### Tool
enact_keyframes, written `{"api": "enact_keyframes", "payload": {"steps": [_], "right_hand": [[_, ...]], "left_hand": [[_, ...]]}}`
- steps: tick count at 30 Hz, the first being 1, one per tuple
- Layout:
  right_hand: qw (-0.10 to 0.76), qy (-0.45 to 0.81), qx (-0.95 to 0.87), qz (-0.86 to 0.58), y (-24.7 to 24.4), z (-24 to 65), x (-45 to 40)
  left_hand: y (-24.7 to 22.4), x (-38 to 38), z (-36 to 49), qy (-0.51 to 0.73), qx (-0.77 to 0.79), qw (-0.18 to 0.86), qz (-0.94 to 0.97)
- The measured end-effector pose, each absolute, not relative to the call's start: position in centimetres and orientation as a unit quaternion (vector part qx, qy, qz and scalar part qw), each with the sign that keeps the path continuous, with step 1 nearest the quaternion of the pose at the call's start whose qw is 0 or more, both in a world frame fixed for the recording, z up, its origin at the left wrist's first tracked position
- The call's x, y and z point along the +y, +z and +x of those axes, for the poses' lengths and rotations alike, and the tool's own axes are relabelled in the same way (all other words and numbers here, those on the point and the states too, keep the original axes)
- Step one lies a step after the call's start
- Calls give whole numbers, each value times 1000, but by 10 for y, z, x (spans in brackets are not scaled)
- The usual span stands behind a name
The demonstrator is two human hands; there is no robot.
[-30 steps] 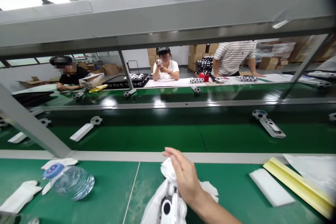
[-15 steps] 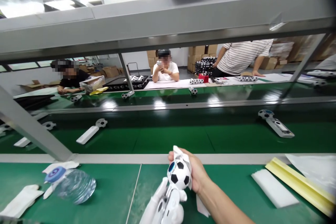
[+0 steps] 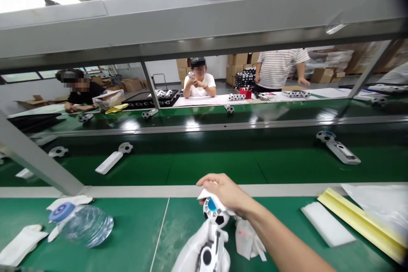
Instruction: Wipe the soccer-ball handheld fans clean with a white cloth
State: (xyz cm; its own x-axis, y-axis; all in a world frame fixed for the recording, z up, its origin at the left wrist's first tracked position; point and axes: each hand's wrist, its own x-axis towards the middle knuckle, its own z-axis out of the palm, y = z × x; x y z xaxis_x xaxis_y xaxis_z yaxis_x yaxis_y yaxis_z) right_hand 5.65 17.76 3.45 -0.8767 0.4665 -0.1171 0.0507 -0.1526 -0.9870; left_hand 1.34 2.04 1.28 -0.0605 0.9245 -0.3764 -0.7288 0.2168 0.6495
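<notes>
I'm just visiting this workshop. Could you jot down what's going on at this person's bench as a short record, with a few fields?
Right hand: on a white cloth against the soccer-ball head of a white toy
Left hand: not in view
Beside the toy: crumpled white bag
Bench: green mat with a water bottle lying on its side, white foam strip, yellow strip
Beyond: conveyor belt carrying more toys; co-worker in white T-shirt

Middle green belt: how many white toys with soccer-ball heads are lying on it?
3 toys: one left of centre, one at right, one far left, partly behind a grey beam. Others may lie beyond the frame.
</notes>
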Motion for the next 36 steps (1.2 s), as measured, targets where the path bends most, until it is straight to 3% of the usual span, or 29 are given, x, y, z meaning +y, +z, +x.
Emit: {"api": "enact_keyframes", "payload": {"steps": [3,8,14,18,23,25,30,32,36], "right_hand": [[155,849,-445,-238,17,53,186],[282,856,-337,-272,0,56,182],[338,852,-286,-280,14,62,178],[373,783,-418,-269,22,67,164],[371,430,-813,-128,25,67,144],[338,391,-848,-116,25,62,145],[211,736,-614,-191,19,45,167],[181,800,-535,-203,12,42,176],[256,834,-420,-251,6,47,187]], "left_hand": [[7,24,11,627,358,685,95],[-1,26,5,624,369,679,117],[7,21,-2,602,423,660,151],[10,19,-3,588,449,650,173],[6,23,0,568,481,637,200],[5,25,-1,561,493,631,212],[10,24,-7,544,530,599,254],[12,22,-7,539,550,576,275],[14,22,-4,533,595,510,318]]}}
